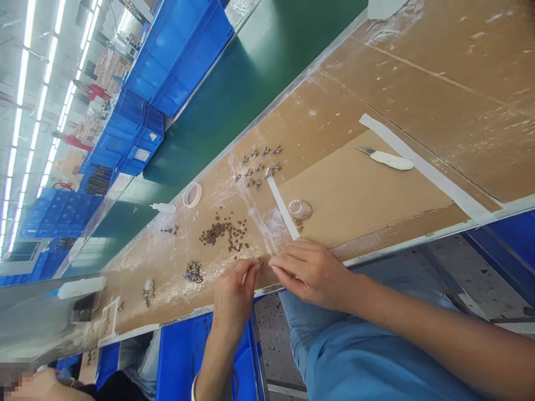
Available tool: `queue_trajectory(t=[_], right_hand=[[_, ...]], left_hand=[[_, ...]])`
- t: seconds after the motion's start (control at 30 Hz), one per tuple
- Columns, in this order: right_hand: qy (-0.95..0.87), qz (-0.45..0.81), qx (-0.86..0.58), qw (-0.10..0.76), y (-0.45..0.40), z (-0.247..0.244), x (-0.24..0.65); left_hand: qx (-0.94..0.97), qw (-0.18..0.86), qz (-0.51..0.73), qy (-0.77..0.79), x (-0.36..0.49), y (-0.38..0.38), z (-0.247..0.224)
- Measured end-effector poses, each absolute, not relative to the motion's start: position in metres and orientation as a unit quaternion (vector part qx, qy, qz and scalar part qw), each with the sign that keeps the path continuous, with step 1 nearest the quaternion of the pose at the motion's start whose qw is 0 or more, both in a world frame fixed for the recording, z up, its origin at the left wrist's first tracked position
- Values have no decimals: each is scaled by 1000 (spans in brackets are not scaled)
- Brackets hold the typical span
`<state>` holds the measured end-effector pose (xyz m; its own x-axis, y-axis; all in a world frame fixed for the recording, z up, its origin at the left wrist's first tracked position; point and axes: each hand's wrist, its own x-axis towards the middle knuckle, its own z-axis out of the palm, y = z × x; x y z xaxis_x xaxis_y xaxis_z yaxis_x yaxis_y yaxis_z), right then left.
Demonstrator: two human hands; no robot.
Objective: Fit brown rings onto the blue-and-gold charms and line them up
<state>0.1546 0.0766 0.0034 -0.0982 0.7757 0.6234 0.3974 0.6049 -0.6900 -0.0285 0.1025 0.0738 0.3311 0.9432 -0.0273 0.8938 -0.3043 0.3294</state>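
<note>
My left hand (234,289) is at the front edge of the cardboard-covered table (343,128), its thumb and fingertips pinched around something too small to name. My right hand (311,273) is just to the right, fingers bent together, fingertips close to the left ones; what they hold, if anything, is hidden. Beyond the left hand lies a loose pile of small brown discs (215,234). To its left is a heap of small blue-and-gold parts (193,272). Several similar parts (259,167) stand in rows farther back. A small clear round cup (300,209) sits beyond my right hand.
A white-handled knife (390,160) lies on a taped cardboard sheet (343,189). A tape roll (193,195) and white bottle (164,208) are near the back edge. Blue crates (175,50) stand beyond the green strip (267,55). Another person's arm (50,384) shows at lower left.
</note>
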Motion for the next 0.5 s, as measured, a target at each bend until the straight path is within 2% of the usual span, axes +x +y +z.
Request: queue_trajectory(t=[0.23,0.5], right_hand=[[-700,201,-382,569,77,2,152],[-697,227,-338,590,75,8,151]], left_hand=[[609,348,308,643,-27,77,81],[578,413,325,625,-22,67,90]])
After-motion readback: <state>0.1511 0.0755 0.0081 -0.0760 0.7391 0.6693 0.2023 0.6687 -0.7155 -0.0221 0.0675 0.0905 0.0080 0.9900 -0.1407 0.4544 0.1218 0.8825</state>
